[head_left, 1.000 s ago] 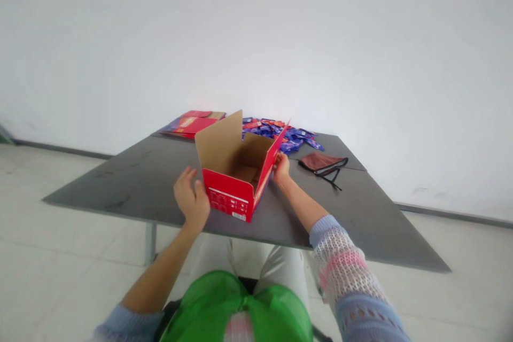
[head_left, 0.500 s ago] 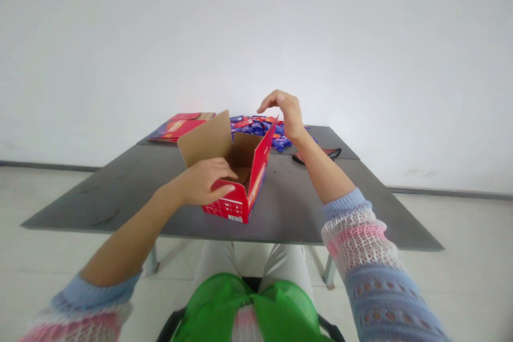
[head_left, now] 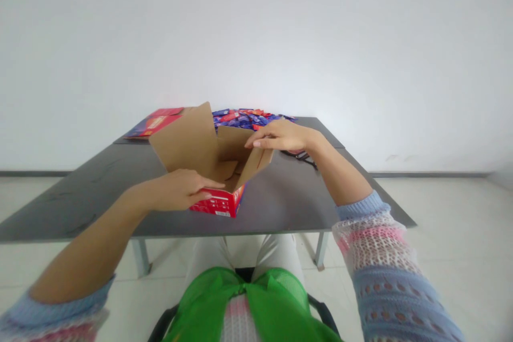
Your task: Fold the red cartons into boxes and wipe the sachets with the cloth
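A red cardboard box (head_left: 214,203) with a brown inside stands open-topped near the table's front edge. Its tall left flap (head_left: 186,139) is upright, while the right flap (head_left: 256,166) leans outward. My left hand (head_left: 176,189) grips the near wall, fingers over the rim and thumb on the printed outside. Above the right flap, my right hand (head_left: 284,136) has its fingers stretched out, with the fingertips against the flap's inner side. No packets show in the visible part of the box; my left hand and the walls hide some of it.
Blue and red small packets (head_left: 240,116) lie heaped at the back of the grey table (head_left: 288,203). Flattened red boxes (head_left: 160,120) rest at the back left. Right of the box is a dark-edged item (head_left: 300,156), partly behind my right hand. A white wall stands behind.
My right hand has come down from above the packets onto the box's right flap, which now tilts outward. My left hand stays at the near wall. The camera view has shifted.
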`<state>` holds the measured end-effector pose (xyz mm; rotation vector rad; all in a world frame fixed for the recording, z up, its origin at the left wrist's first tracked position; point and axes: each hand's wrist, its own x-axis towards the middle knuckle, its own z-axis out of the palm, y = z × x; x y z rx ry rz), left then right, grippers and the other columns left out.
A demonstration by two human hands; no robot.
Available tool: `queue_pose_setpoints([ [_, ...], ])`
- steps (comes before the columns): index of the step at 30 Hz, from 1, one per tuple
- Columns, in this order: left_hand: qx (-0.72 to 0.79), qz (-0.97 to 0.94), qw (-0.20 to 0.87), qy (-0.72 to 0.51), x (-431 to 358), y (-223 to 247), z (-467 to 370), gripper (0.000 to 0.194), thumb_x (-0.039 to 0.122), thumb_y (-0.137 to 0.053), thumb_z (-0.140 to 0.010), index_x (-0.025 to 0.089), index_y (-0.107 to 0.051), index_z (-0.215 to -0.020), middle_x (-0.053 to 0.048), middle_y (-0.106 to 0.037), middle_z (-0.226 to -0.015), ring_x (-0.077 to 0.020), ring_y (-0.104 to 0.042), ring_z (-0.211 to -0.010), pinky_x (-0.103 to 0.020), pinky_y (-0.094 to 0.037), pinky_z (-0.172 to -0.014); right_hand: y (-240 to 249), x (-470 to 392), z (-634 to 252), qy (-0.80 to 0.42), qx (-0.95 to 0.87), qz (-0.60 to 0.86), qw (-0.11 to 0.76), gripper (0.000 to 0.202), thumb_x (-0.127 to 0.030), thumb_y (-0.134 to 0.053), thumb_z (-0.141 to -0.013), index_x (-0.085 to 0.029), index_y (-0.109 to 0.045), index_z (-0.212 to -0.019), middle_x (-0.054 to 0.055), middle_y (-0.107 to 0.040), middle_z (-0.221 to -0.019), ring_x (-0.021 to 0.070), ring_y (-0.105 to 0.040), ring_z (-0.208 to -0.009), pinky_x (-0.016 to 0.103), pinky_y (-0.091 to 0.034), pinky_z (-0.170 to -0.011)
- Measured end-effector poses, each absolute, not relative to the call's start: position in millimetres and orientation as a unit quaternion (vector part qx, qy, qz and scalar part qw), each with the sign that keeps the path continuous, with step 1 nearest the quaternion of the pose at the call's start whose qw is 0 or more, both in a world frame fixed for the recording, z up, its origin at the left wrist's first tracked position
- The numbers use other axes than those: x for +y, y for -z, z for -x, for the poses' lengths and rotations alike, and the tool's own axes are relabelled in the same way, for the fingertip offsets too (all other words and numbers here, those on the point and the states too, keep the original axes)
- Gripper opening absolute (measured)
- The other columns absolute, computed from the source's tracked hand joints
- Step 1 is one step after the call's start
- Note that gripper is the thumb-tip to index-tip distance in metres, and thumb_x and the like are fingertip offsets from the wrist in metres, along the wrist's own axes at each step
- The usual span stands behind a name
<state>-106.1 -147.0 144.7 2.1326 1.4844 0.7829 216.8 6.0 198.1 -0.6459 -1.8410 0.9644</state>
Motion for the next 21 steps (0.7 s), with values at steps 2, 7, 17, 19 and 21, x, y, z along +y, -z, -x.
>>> queue_pose_setpoints([
  [2, 0.485, -0.788, 0.304, -0.226, -153.5, -157.7, 104.5, 0.040, 0.057, -0.071, -0.069, 0.029, -0.079, -0.096, -0.008, -0.078, -0.095, -0.0319, -0.072, -0.095, -0.035, -0.054, -0.082, -185.0, 0.8, -237.0, -0.382, -0.754, 0.263, 0.465, 0.036, -0.051, -0.063, -0.084, -0.019, -0.071, -0.068, -0.001, -0.074, -0.077, 0.0188, -0.071, -0.083, 0.036, -0.055, -0.081],
  [7, 0.472, -0.762, 0.384, -0.223, -152.6, -163.1, 104.3, 0.049, 0.057, -0.075, -0.069, 0.025, -0.078, -0.106, -0.011, -0.077, -0.106, -0.0326, -0.070, -0.104, -0.037, -0.052, -0.090, -169.6, -28.8, -263.6, -0.351, -0.745, 0.252, 0.509, 0.031, -0.052, -0.069, -0.080, -0.022, -0.072, -0.075, 0.004, -0.075, -0.108, 0.0252, -0.069, -0.107, 0.047, -0.054, -0.091],
  [17, 0.494, -0.809, 0.252, -0.198, -159.1, -134.3, 106.5, 0.053, 0.068, -0.057, -0.080, 0.029, -0.074, -0.112, -0.008, -0.074, -0.118, -0.0301, -0.064, -0.116, -0.034, -0.046, -0.097, -191.6, -109.9, -250.6, -0.294, -0.907, 0.155, 0.259, 0.032, -0.048, -0.065, -0.087, -0.025, -0.077, -0.104, 0.004, -0.075, -0.114, 0.0272, -0.067, -0.116, 0.055, -0.041, -0.111],
  [19, 0.486, -0.835, 0.209, -0.152, -163.8, -140.7, 101.3, 0.060, 0.069, -0.055, -0.080, 0.029, -0.070, -0.122, -0.008, -0.071, -0.124, -0.0299, -0.061, -0.120, -0.033, -0.044, -0.098, -175.8, -113.9, -256.4, -0.268, -0.926, 0.160, 0.211, 0.039, -0.048, -0.058, -0.093, -0.026, -0.070, -0.123, 0.005, -0.069, -0.129, 0.0266, -0.059, -0.128, 0.055, -0.035, -0.115],
  [21, 0.478, -0.856, 0.170, -0.100, -166.5, -148.0, 94.8, 0.061, 0.068, -0.050, -0.085, 0.027, -0.066, -0.127, -0.008, -0.070, -0.126, -0.0291, -0.060, -0.120, -0.033, -0.043, -0.097, -157.8, -110.9, -261.0, -0.252, -0.937, 0.175, 0.166, 0.050, -0.047, -0.058, -0.094, -0.027, -0.057, -0.140, 0.006, -0.056, -0.145, 0.0256, -0.045, -0.142, 0.056, -0.023, -0.122],
])
